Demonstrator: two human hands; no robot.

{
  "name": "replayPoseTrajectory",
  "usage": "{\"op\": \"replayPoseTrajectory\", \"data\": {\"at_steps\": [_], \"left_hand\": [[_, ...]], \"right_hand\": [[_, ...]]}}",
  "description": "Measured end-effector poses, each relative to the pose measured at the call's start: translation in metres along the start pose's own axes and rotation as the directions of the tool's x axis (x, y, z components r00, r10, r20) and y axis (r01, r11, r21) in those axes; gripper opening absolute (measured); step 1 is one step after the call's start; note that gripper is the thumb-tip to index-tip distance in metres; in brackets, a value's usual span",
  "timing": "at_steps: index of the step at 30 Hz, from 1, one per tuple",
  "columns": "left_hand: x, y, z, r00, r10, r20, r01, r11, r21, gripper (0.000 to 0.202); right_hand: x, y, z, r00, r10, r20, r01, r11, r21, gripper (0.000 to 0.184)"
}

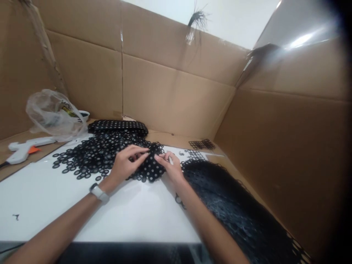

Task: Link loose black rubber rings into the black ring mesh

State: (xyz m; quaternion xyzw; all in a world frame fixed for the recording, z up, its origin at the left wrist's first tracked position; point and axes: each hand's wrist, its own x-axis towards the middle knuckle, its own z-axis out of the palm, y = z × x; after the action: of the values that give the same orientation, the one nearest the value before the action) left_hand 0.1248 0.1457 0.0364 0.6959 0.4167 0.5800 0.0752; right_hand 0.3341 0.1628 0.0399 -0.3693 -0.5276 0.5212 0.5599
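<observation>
A piece of black ring mesh (152,167) with white showing through its holes lies between my hands. My left hand (128,161), a pale watch (99,193) on its wrist, pinches the mesh's upper left part with thumb and forefinger. On the other side, my right hand (172,168) has its thumb and fingertips against the mesh. A short white stick (171,160) is held among its fingers; the rest of the stick is hidden. Loose black rings (88,157) spread in a heap left of and behind my left hand.
A folded black perforated piece (121,126) lies behind the heap. A glue gun (24,148) and a clear plastic bag (55,113) are at left. A large black ring sheet (228,198) drapes at right. Cardboard walls (176,84) surround the white board (132,220).
</observation>
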Motion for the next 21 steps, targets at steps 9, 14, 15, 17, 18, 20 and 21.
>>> {"op": "replayPoseTrajectory", "data": {"at_steps": [9, 14, 15, 17, 18, 20, 21], "left_hand": [[-0.009, 0.004, 0.011, 0.991, -0.133, 0.033, 0.136, 0.987, -0.085, 0.030], [-0.011, 0.000, 0.015, 0.956, -0.286, 0.067, 0.293, 0.937, -0.192, 0.029], [-0.011, -0.001, 0.017, 0.949, -0.306, 0.068, 0.314, 0.928, -0.203, 0.028], [-0.010, -0.005, 0.020, 0.935, -0.350, 0.060, 0.355, 0.907, -0.226, 0.028], [-0.009, -0.007, 0.020, 0.927, -0.371, 0.044, 0.371, 0.898, -0.236, 0.029], [-0.004, -0.014, 0.017, 0.912, -0.410, -0.017, 0.393, 0.885, -0.250, 0.032], [-0.001, -0.019, 0.012, 0.902, -0.427, -0.061, 0.400, 0.881, -0.253, 0.035]], "right_hand": [[-0.005, -0.002, 0.008, 0.984, -0.080, 0.160, 0.069, 0.995, 0.078, 0.050], [-0.007, -0.012, 0.007, 0.976, -0.131, 0.172, 0.142, 0.988, -0.055, 0.048], [-0.007, -0.013, 0.007, 0.975, -0.136, 0.174, 0.152, 0.985, -0.079, 0.047], [-0.006, -0.012, 0.006, 0.974, -0.138, 0.182, 0.160, 0.981, -0.109, 0.047], [-0.006, -0.011, 0.006, 0.974, -0.137, 0.181, 0.159, 0.981, -0.110, 0.047], [-0.003, -0.007, 0.003, 0.978, -0.139, 0.157, 0.155, 0.984, -0.092, 0.048], [-0.001, -0.005, 0.001, 0.982, -0.138, 0.129, 0.148, 0.986, -0.077, 0.048]]}}
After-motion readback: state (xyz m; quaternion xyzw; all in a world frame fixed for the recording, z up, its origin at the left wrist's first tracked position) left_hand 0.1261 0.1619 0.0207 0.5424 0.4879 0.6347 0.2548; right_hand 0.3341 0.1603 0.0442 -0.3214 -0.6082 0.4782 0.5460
